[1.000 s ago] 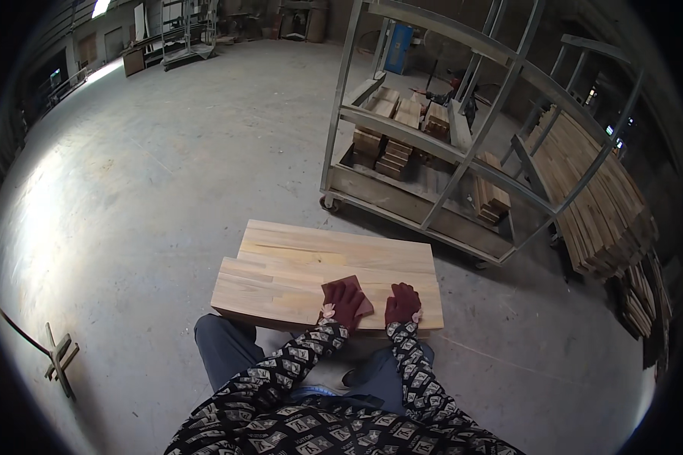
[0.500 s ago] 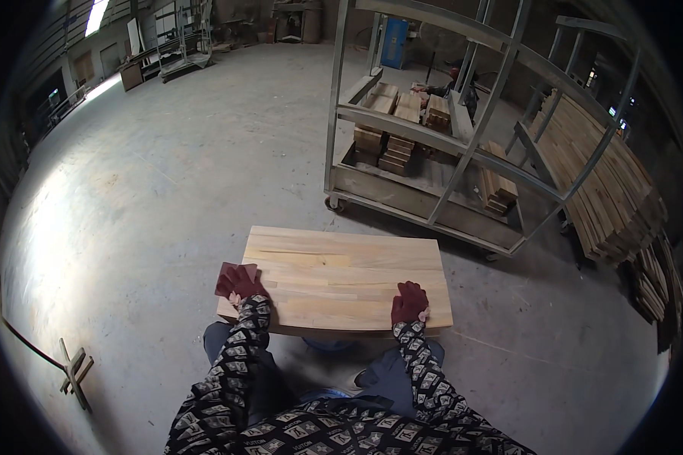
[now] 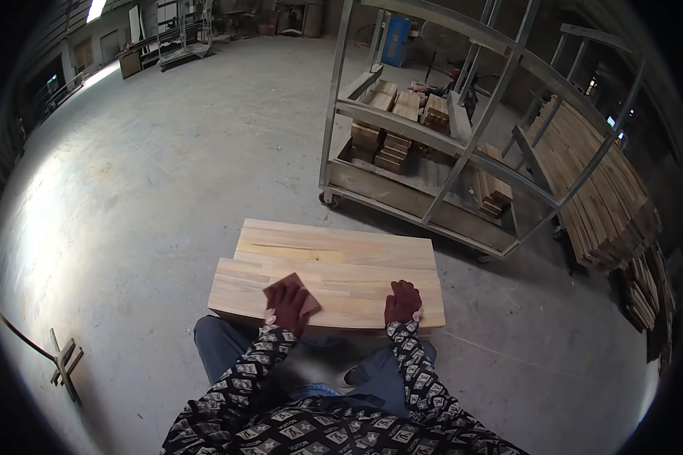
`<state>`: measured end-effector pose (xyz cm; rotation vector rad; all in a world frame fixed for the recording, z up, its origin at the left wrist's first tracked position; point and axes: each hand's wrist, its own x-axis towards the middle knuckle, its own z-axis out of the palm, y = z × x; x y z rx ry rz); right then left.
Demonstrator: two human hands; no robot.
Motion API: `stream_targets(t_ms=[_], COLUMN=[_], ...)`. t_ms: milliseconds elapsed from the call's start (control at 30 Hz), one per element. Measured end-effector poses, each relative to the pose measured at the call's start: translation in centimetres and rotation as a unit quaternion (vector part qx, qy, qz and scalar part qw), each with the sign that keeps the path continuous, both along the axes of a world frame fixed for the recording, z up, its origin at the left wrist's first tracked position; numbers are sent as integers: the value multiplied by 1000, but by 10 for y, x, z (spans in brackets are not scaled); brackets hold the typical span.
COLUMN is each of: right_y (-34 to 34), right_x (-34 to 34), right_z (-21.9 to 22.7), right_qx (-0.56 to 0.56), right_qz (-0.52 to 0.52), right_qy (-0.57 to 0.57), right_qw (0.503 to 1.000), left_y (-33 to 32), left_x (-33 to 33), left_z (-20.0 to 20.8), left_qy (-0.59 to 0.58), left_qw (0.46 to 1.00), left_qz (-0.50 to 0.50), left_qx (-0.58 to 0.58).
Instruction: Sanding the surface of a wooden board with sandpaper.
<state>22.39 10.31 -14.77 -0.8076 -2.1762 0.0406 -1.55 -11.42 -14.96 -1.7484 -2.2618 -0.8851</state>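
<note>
Across my knees lies a pale wooden board [image 3: 357,262] made of glued strips, with a stepped left end where a second wooden layer may show. My left hand [image 3: 284,303], in a dark red glove, presses a square reddish-brown sheet, which looks like sandpaper [image 3: 310,305], onto the board left of its middle. Corners of the sheet stick out around the fingers. Gloved in the same red, my right hand [image 3: 403,301] rests flat on the board near its right end, palm down, holding nothing.
Beyond the board stands a wheeled metal rack [image 3: 387,189] carrying stacked wood pieces [image 3: 393,152]. At the right, a large stack of wooden panels [image 3: 592,189] leans on another frame. A metal stand foot [image 3: 67,365] is on the floor at the lower left.
My left hand has slid the sheet from the board's left end rightward toward the middle. My right hand stays near the right end. The whole view has shifted slightly.
</note>
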Motion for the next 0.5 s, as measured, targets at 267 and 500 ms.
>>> stream_targets(t_ms=[267, 500], right_y=[5, 0], right_x=[1, 6], right_z=[4, -4], right_qx=[-22, -23], right_qz=[-8, 0], right_qy=[-6, -35], right_qw=[1000, 999], left_y=[-56, 42], left_x=[-70, 53], left_z=[-34, -21], left_qy=[33, -32], left_qw=[930, 999], left_qz=[363, 36], left_qx=[-43, 24])
